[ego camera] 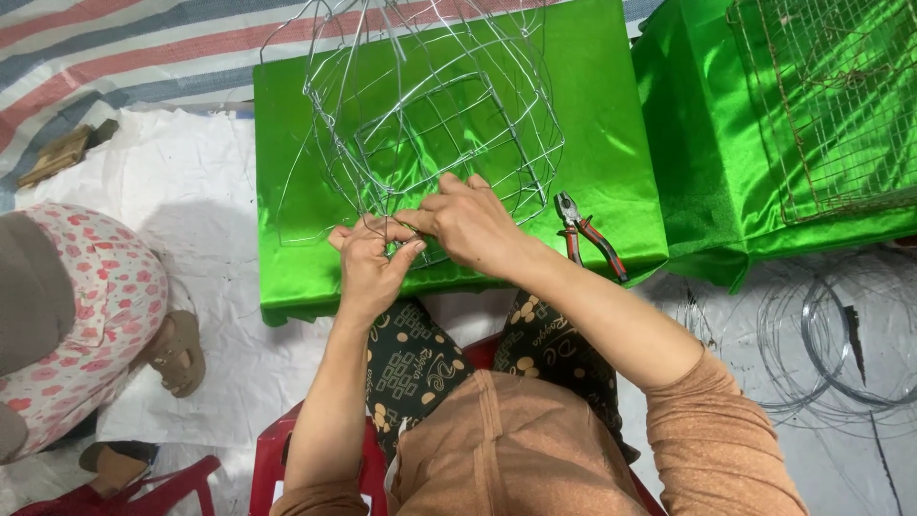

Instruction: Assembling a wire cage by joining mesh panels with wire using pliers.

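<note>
Wire frame, a half-built cage of thin silver rods, rests on a low table draped in green satin cloth as we work its near edge. Our left hand pinches a lower rod, fingers closed on it; our right hand, just beside and touching the left, is closed on the same joint, where a short tie of wire seems to be twisted. Judging by the shape, the ribs and inner square grid are already joined, while the rim nearest our grip looks unfinished. Right of the grip, red-handled pliers lie untouched on the cloth. Farther right, a rusty mesh panel sits on a second green-draped block, with coils of spare wire on the floor below. Left of the grip, another person's floral-print knee shows. No packages, labels or signs are in sight.
</note>
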